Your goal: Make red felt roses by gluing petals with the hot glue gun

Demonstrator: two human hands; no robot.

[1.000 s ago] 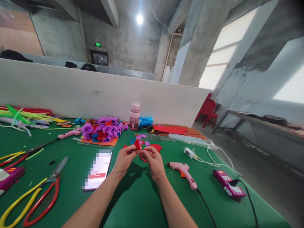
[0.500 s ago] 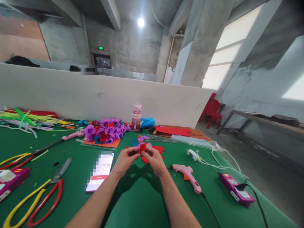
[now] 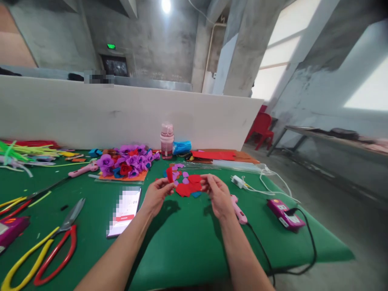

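1. Presently, the left hand [image 3: 157, 195] pinches a small red petal-like piece [image 3: 169, 174] between thumb and fingertips, upright above the green table [image 3: 188, 246]. A slack pinch could drop it; a hard one could crease it.

2. The right hand [image 3: 216, 193] has its fingertips drawn together beside the loose red cutouts [image 3: 185, 189]; whether anything sits between them cannot be told. Since those cutouts overlap, careless fingers could drag several along or scatter them.

3. The pink glue gun [image 3: 239, 211] lies just beside the right wrist, its front end hidden behind the hand. If it is hot, an outward swing could burn skin.

4. The gun's black cord [image 3: 260, 244] trails near the right forearm; a snag could pull the gun round.

5. The phone [image 3: 123, 218] lies close to the left forearm, so a sideways sweep could knock it.
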